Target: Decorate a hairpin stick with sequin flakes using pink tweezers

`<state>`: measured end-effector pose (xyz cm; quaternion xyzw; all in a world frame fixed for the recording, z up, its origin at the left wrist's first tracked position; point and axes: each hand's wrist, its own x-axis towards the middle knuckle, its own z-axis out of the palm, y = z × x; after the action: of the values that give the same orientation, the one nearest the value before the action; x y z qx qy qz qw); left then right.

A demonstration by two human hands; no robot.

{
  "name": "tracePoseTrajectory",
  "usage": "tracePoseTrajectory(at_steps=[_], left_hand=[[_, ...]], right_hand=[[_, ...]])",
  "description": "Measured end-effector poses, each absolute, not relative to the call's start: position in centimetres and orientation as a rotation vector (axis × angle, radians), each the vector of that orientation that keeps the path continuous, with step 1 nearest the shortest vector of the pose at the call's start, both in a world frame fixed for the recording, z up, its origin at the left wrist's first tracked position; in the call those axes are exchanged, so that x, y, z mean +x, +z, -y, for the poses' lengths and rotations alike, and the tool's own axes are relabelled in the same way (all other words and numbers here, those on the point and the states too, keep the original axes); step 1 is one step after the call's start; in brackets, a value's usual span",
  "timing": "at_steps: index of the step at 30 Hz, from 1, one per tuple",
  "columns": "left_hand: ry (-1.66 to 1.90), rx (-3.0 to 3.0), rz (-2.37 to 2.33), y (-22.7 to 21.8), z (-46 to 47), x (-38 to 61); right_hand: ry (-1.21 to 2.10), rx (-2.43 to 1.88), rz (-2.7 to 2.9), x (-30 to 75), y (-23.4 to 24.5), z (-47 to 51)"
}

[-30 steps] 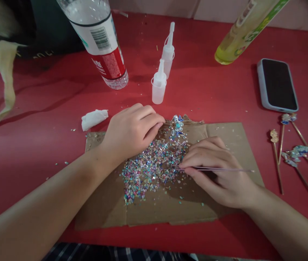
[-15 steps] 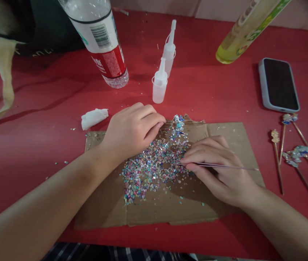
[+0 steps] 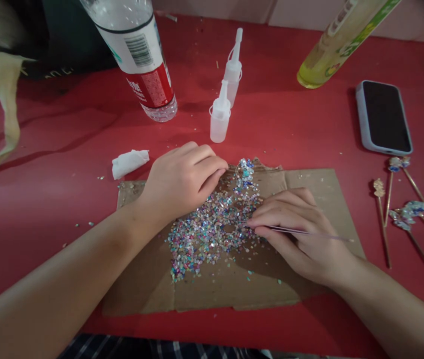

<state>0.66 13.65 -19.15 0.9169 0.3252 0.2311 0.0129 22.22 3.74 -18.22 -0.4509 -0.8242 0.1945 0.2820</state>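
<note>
My left hand (image 3: 187, 177) is closed in a pinch at the far edge of the cardboard (image 3: 234, 294). Right at its fingertips is a hairpin (image 3: 245, 171), its ornamental head crusted with blue, clear and silvery chips; the fingers hide its stick. Between thumb and fingers, my right hand (image 3: 298, 234) grips thin metal tweezers (image 3: 290, 230), whose tips point left into a pile of small, many-coloured shiny chips (image 3: 204, 234). Whether the tips hold a chip is too small to tell. The pile spreads over the middle of the cardboard.
Two small white squeeze bottles (image 3: 219, 119) stand beyond my hands. A water bottle (image 3: 140, 65) and rolled tissue (image 3: 130, 163) are to the left. On the right are a drink bottle (image 3: 320, 62), a phone (image 3: 384, 117) and several ornamented hairpins (image 3: 408, 214) on the red table (image 3: 272, 119).
The tweezers' rear end has dipped slightly and shifted a little left as the right fingers adjusted. My left hand and the hairpin have stayed in place.
</note>
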Motion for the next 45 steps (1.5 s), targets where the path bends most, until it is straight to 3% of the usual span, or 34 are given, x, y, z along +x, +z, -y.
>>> tracePoseTrajectory(at_steps=[45], left_hand=[[0.734, 2.835, -1.027, -19.33, -13.59, 0.68]], right_hand=[[0.419, -1.178, 2.23, 22.2, -18.07, -3.75]])
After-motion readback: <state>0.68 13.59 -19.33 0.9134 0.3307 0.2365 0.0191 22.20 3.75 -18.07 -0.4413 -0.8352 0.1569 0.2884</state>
